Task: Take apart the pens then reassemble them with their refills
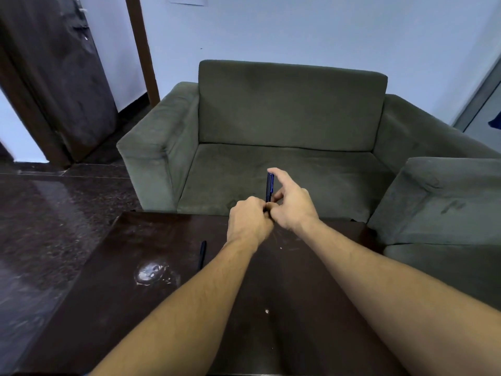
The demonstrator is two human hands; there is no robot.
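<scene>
Blue slim plastic pen point(269, 187): upright over far edge of dark wooden table point(162, 308), long axis vertical. Left hand point(248, 222) fist clamps lower end; right hand point(291, 202) pinches barrel just above, index raised. Second dark pen point(202, 253) lies on table, left of hands.

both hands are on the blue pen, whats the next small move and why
Probably twist or pull the two ends apart. The left hand closes around the lower end of the blue pen, which stands upright, and the right hand pinches its upper part. No loose parts show yet. The second pen lies untouched on the table.
</scene>
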